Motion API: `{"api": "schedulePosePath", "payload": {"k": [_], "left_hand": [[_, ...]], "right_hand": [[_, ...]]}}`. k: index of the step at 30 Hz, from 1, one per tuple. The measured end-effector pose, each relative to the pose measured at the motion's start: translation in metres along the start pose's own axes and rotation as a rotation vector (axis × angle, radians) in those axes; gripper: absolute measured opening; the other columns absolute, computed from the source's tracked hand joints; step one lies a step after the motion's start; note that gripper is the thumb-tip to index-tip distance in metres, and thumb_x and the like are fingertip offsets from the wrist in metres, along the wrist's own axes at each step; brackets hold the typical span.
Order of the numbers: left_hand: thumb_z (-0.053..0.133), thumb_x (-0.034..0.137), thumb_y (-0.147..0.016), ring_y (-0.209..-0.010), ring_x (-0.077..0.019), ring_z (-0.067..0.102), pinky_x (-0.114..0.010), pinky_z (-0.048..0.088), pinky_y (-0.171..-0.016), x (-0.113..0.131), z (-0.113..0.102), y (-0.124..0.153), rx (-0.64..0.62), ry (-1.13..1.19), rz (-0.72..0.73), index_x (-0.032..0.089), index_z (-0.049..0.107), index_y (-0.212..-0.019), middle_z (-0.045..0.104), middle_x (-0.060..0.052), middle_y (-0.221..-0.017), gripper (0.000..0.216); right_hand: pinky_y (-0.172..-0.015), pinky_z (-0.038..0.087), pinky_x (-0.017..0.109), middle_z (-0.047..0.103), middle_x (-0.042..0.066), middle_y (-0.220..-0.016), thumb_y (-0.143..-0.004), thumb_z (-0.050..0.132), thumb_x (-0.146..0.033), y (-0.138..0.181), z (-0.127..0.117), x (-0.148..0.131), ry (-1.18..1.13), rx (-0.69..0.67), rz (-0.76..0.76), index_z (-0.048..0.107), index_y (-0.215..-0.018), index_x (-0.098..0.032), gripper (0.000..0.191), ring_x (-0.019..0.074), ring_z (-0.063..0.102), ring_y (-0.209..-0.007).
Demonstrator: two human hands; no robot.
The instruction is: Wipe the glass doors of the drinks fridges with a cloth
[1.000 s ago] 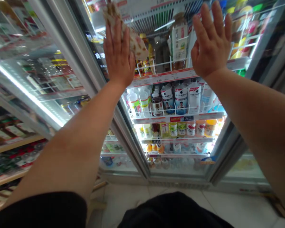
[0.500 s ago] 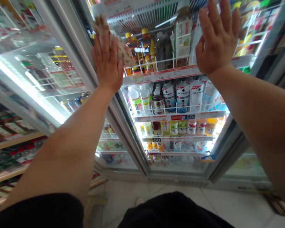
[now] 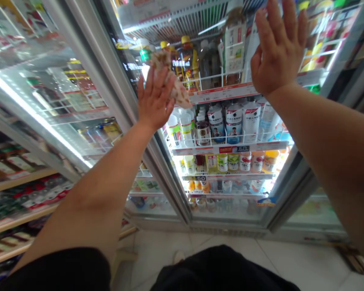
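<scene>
Fingers stretched, my left hand [image 3: 156,99] presses a spotted, pale cleaning cloth [image 3: 177,91] against the glass door [image 3: 176,224] of a drinks fridge. The cloth sticks out past the fingers to the upper right and lower right, and part of it is hidden under the hand. On the right side of the same pane, my right hand [image 3: 277,52] lies flat with its fingers spread and nothing in it. Behind the glass, a large tea bottle [image 3: 234,44] stands between the two hands.
Bottles fill several lit shelves, including blue-labelled bottles [image 3: 233,121]. A metal door frame [image 3: 118,81] runs left of my left hand, with another fridge door beyond it. Bottled goods stand on an open shelf [image 3: 21,182] at far left. Pale floor tiles [image 3: 157,246] lie below.
My left hand and the cloth have moved right and down across the glass, away from the door frame. My right hand has stayed in nearly the same place.
</scene>
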State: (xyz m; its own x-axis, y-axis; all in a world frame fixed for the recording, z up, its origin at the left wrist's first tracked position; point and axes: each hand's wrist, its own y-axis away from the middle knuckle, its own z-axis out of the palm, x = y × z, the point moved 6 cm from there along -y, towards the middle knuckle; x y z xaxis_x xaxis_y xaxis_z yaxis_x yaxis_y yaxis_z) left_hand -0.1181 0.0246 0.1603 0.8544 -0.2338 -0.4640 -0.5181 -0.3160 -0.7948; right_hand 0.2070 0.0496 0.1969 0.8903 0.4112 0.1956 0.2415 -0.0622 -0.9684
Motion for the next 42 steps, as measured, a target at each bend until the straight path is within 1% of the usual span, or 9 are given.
{"api": "schedulePosePath", "payload": {"k": [3, 10, 16, 20, 24, 27, 32, 35, 42], "left_hand": [[0.032, 0.046, -0.101, -0.154, -0.0132, -0.02, -0.049, 0.003, -0.133, 0.006, 0.002, 0.011, 0.043, -0.015, -0.129, 0.03, 0.018, -0.164, 0.014, 0.005, -0.17, 0.066], [0.041, 0.04, -0.097, -0.157, -0.0105, 0.006, -0.044, 0.004, -0.135, 0.066, 0.041, 0.041, -0.35, 0.26, 0.362, 0.045, 0.036, -0.154, 0.042, 0.019, -0.157, 0.057], [0.048, 0.04, -0.098, -0.157, -0.0139, -0.012, -0.049, -0.013, -0.131, -0.002, 0.006, -0.021, -0.028, 0.17, -0.112, 0.033, 0.026, -0.16, 0.012, 0.015, -0.169, 0.066], [0.043, 0.036, -0.1, -0.157, -0.018, -0.014, -0.048, -0.006, -0.132, 0.021, 0.007, -0.015, 0.078, 0.128, -0.319, 0.026, 0.026, -0.162, 0.009, 0.005, -0.171, 0.065], [0.047, 0.036, -0.097, -0.158, -0.0219, -0.002, -0.053, 0.0, -0.132, 0.094, 0.037, 0.0, -0.173, 0.249, 0.021, 0.03, 0.036, -0.157, 0.032, 0.002, -0.165, 0.062], [0.048, 0.038, -0.097, -0.158, -0.0204, 0.01, -0.051, -0.002, -0.132, 0.111, 0.039, -0.009, -0.272, 0.289, 0.186, 0.036, 0.038, -0.155, 0.036, 0.008, -0.163, 0.06], [0.05, 0.033, -0.095, -0.159, -0.0236, 0.0, -0.049, -0.008, -0.132, 0.057, 0.0, -0.072, -0.004, 0.131, -0.235, 0.027, 0.029, -0.161, 0.017, 0.007, -0.17, 0.07], [0.052, 0.026, -0.091, -0.159, -0.0253, 0.0, -0.047, -0.006, -0.132, 0.059, -0.009, -0.091, 0.088, 0.127, -0.376, 0.02, 0.029, -0.161, 0.018, 0.003, -0.17, 0.074], [0.055, 0.036, -0.086, -0.158, -0.026, 0.01, -0.057, 0.002, -0.131, 0.134, 0.017, -0.081, -0.195, 0.391, 0.155, 0.032, 0.048, -0.15, 0.045, 0.005, -0.158, 0.064]], "right_hand": [[-0.125, 0.022, 0.063, 0.029, 0.005, -0.166, -0.098, 0.041, -0.023, 0.0, 0.001, 0.001, 0.006, 0.008, -0.006, 0.032, -0.159, -0.021, 0.062, 0.0298, 0.023, -0.156], [-0.125, 0.024, 0.062, 0.031, 0.006, -0.166, -0.1, 0.041, -0.024, -0.002, 0.003, 0.001, 0.037, 0.013, -0.02, 0.031, -0.16, -0.02, 0.061, 0.0324, 0.025, -0.155], [-0.125, 0.023, 0.062, 0.03, 0.008, -0.166, -0.1, 0.043, -0.021, -0.003, 0.002, 0.002, 0.044, -0.009, -0.019, 0.031, -0.16, -0.019, 0.062, 0.0327, 0.023, -0.155], [-0.125, 0.022, 0.06, 0.031, 0.008, -0.166, -0.099, 0.044, -0.019, -0.002, 0.002, 0.001, 0.039, -0.016, -0.006, 0.031, -0.16, -0.019, 0.063, 0.0311, 0.024, -0.155], [-0.126, 0.022, 0.058, 0.03, 0.008, -0.166, -0.098, 0.046, -0.02, -0.003, 0.002, 0.0, 0.05, -0.027, 0.005, 0.031, -0.16, -0.019, 0.064, 0.0319, 0.024, -0.155], [-0.126, 0.022, 0.06, 0.028, 0.007, -0.167, -0.098, 0.045, -0.019, -0.005, 0.004, 0.002, 0.064, -0.07, 0.026, 0.031, -0.16, -0.018, 0.064, 0.0334, 0.024, -0.155], [-0.126, 0.02, 0.06, 0.027, 0.007, -0.168, -0.095, 0.049, -0.019, -0.005, 0.005, 0.003, 0.057, -0.061, 0.013, 0.029, -0.161, -0.019, 0.068, 0.0338, 0.023, -0.155], [-0.127, 0.019, 0.057, 0.026, 0.005, -0.168, -0.099, 0.045, -0.021, -0.003, 0.004, 0.002, 0.042, -0.042, 0.001, 0.029, -0.161, -0.021, 0.065, 0.0307, 0.022, -0.156], [-0.128, 0.017, 0.056, 0.025, 0.0, -0.168, -0.102, 0.037, -0.026, -0.001, 0.004, 0.004, -0.005, -0.031, 0.017, 0.03, -0.16, -0.024, 0.059, 0.0254, 0.019, -0.157]]}}
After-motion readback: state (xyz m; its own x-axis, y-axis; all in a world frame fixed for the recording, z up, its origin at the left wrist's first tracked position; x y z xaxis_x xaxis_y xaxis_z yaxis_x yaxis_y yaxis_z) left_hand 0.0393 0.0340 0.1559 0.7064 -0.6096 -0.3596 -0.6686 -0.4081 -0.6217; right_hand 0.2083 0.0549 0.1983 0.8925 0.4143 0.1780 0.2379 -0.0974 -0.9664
